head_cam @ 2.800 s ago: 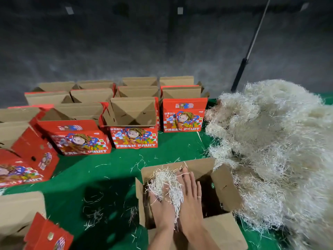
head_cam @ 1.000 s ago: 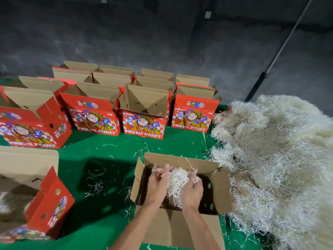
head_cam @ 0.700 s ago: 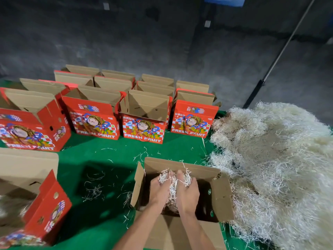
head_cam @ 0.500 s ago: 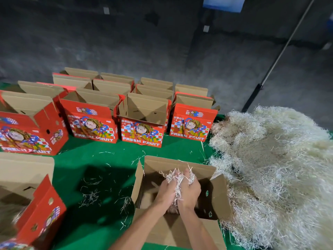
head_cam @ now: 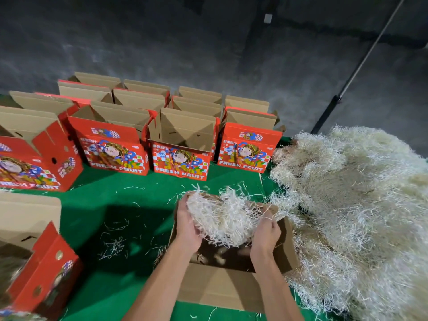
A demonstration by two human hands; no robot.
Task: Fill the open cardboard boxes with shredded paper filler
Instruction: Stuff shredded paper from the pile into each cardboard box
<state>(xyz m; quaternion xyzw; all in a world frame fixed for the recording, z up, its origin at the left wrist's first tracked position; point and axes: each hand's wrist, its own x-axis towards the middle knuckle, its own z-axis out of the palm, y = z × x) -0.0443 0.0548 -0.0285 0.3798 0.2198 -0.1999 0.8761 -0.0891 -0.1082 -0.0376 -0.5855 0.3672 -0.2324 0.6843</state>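
Half a second ago both of my hands were pushed together low in the box with only a small tuft between them; now they have come up and spread apart, and a much bigger wad of shredded paper (head_cam: pixel 222 218) is stretched between them above the open cardboard box (head_cam: pixel 222 288). My left hand (head_cam: pixel 187 228) cups the left end of the wad, fingers curled round the strands at the box's far left corner. My right hand (head_cam: pixel 266 235) grips the right end, fingers bent with a few strands pinched at the fingertips, just over the box's right flap. The wad hangs over the box's mouth, its underside trailing down toward the dark inside (how much filler already lies at the bottom I cannot tell, it is too dark in there). The box stands on the green table cover (head_cam: pixel 111 205), flaps up, its plain brown near wall toward me. Just to its right, touching its right flap, rises the big heap of loose shredded paper (head_cam: pixel 347 205). Stray strands (head_cam: pixel 113 246) lie on the green left of the box. Beyond, rows of red fruit boxes (head_cam: pixel 180 144) stand open, and another red box (head_cam: pixel 39 269) sits at my near left with some filler showing inside.
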